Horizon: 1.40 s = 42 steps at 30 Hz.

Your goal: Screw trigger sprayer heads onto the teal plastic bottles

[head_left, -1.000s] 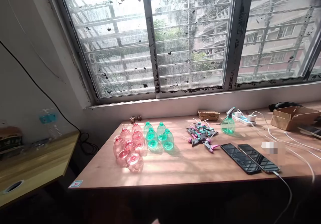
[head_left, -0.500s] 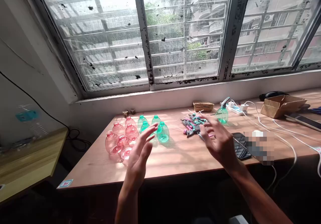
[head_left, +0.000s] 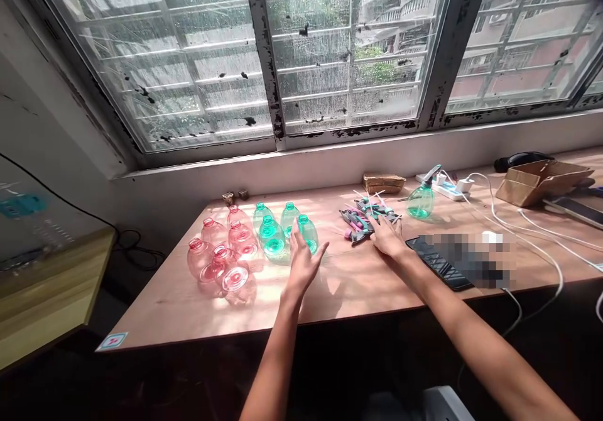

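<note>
My left hand (head_left: 304, 262) is at the front right green bottle (head_left: 309, 232), fingers stretched up along its near side and thumb held apart. I cannot tell whether it touches the bottle. Several clear green bottles without tops stand in a group there. Farther right, my right hand (head_left: 388, 237) reaches over the near right side of a pile of spray heads (head_left: 360, 220), grey with pink and green parts and thin white tubes. Its fingers are spread, and their tips are partly lost among the pile. Several clear pink bottles (head_left: 244, 240) stand left of the green ones.
An assembled green spray bottle (head_left: 421, 201) stands right of the pile, near a white power strip (head_left: 447, 187) with cables. A black phone-like slab (head_left: 440, 262) lies near the front edge. Cardboard boxes (head_left: 530, 182) stand farther back, below the window.
Both hands have moved from the air toward the things on the table. My left hand has gone right to the green bottle, my right hand down to the spray heads. The view has tilted down.
</note>
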Motion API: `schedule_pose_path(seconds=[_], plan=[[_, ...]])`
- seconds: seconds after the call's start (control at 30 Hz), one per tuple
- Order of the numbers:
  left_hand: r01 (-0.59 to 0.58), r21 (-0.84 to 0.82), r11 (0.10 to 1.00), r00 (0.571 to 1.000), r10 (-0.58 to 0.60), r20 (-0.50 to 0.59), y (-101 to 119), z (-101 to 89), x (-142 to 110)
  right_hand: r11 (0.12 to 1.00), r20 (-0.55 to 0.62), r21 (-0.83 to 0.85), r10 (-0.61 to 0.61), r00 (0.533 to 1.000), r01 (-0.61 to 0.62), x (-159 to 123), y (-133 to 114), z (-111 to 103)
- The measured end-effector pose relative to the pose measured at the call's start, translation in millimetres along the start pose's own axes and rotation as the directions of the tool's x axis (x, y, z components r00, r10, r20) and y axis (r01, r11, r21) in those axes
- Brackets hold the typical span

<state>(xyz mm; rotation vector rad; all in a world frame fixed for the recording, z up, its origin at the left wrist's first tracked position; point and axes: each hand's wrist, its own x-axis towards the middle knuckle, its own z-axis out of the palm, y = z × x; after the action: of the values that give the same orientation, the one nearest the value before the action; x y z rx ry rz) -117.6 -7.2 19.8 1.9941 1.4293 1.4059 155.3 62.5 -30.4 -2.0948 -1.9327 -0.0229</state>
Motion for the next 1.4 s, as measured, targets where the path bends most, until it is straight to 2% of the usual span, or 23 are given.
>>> schedule_pose_path(seconds=[0.17, 0.27, 0.37, 0.5, 0.63, 0.67, 0.73, 0.8, 0.9, 1.0, 1.03, 1.1, 1.23, 1.4], plan=[[0.091, 0.050, 0.995, 0.984, -0.082, -0.159, -1, 18.2, 8, 1.000, -0.019, 0.011, -0.010, 1.000, 0.010, 0, 4, 11], [0.112, 0.036, 0.993, 0.982, -0.105, -0.159, -2, 21.0, 10, 0.999, -0.038, 0.026, -0.031, 0.999, 0.032, -1, 6, 9], [0.096, -0.023, 0.995, 0.991, -0.098, -0.093, -5, 15.0, 1, 0.996, -0.083, 0.065, -0.053, 0.995, 0.058, -2, 4, 0], [0.110, -0.142, 0.984, 0.994, -0.107, 0.027, -16, -4.7, -28, 0.983, -0.219, 0.172, -0.021, 0.975, 0.060, -13, -5, -19], [0.168, -0.279, 0.945, 0.968, -0.106, 0.226, -29, -29.0, -57, 0.930, -0.342, 0.361, 0.069, 0.937, 0.063, -60, -22, -35], [0.180, -0.301, 0.937, 0.959, -0.100, 0.264, -31, -34.8, -62, 0.890, -0.351, 0.449, 0.097, 0.931, 0.076, -77, -27, -37], [0.197, -0.321, 0.926, 0.948, -0.096, 0.303, -32, -45.3, -70, 0.572, -0.289, 0.811, 0.214, 0.933, 0.120, -110, -37, -39], [0.196, -0.320, 0.927, 0.946, -0.092, 0.312, -31, -54.0, -75, 0.247, -0.189, 0.961, 0.266, 0.945, 0.123, -135, -45, -38], [0.133, -0.252, 0.958, 0.964, -0.066, 0.256, -28, -62.4, -78, -0.102, -0.073, 0.990, 0.254, 0.964, 0.102, -148, -47, -33], [0.050, -0.110, 0.993, 0.988, -0.033, 0.153, -25, -64.6, -80, -0.339, 0.085, 0.941, 0.204, 0.975, -0.011, -146, -43, -25], [0.038, -0.078, 0.996, 0.991, -0.028, 0.132, -25, -64.3, -81, -0.386, 0.127, 0.922, 0.194, 0.973, -0.044, -145, -41, -23], [0.038, -0.068, 0.997, 0.992, -0.029, 0.127, -24, -63.2, -81, -0.412, 0.162, 0.908, 0.197, 0.967, -0.068, -144, -37, -21], [0.039, -0.127, 0.991, 0.984, -0.016, 0.175, -26, -60.3, -81, -0.335, 0.131, 0.940, 0.181, 0.975, -0.064, -146, -31, -20], [0.110, -0.239, 0.965, 0.987, -0.078, 0.139, -30, -55.6, -82, -0.287, 0.105, 0.956, 0.155, 0.982, -0.056, -146, -26, -19]])
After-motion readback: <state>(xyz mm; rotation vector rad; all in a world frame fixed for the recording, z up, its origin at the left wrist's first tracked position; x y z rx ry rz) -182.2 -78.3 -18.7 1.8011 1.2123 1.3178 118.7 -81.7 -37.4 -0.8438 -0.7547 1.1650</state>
